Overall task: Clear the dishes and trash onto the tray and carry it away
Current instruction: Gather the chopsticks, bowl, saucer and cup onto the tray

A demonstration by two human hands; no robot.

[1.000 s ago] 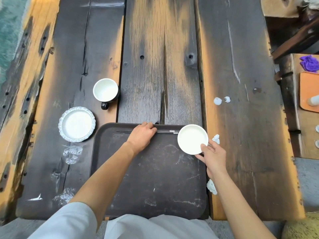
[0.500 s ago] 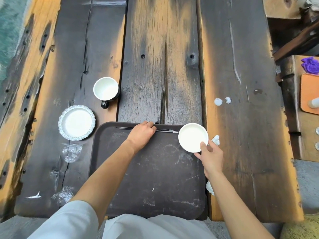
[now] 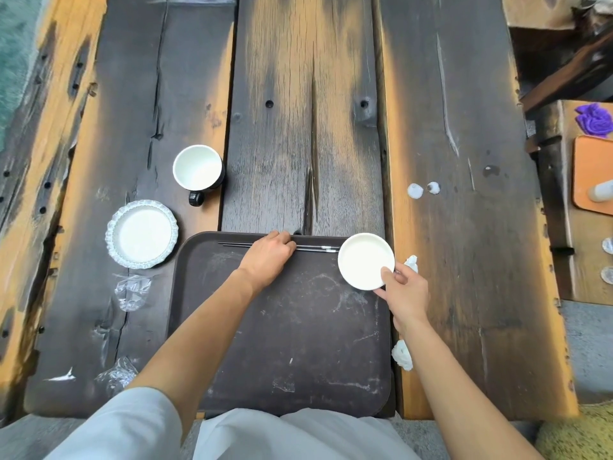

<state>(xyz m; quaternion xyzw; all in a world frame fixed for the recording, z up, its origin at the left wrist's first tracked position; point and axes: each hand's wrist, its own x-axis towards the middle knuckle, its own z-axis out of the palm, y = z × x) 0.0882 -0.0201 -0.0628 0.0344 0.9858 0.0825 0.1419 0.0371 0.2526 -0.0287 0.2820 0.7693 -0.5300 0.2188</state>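
A dark brown tray (image 3: 282, 343) lies on the wooden table in front of me. My left hand (image 3: 270, 254) rests closed over a pair of dark chopsticks (image 3: 315, 249) along the tray's far rim. My right hand (image 3: 403, 290) grips the near edge of a small white dish (image 3: 363, 258) at the tray's far right corner. Left of the tray sit a white cup with a black handle (image 3: 198, 169) and a white plate with a scalloped rim (image 3: 142, 234). Crumpled tissues (image 3: 403, 355) lie right of the tray, one more tissue (image 3: 412, 262) by my right thumb.
Clear plastic wrappers (image 3: 132, 292) lie left of the tray, another wrapper (image 3: 116, 375) near the table's front edge. Two small white scraps (image 3: 423, 190) sit on the right plank. A side stand at the far right holds an orange mat (image 3: 593, 174) and a purple cloth (image 3: 593, 120).
The white dish in my right hand has shifted slightly toward the tray's far right corner. My left hand has stayed on the chopsticks.
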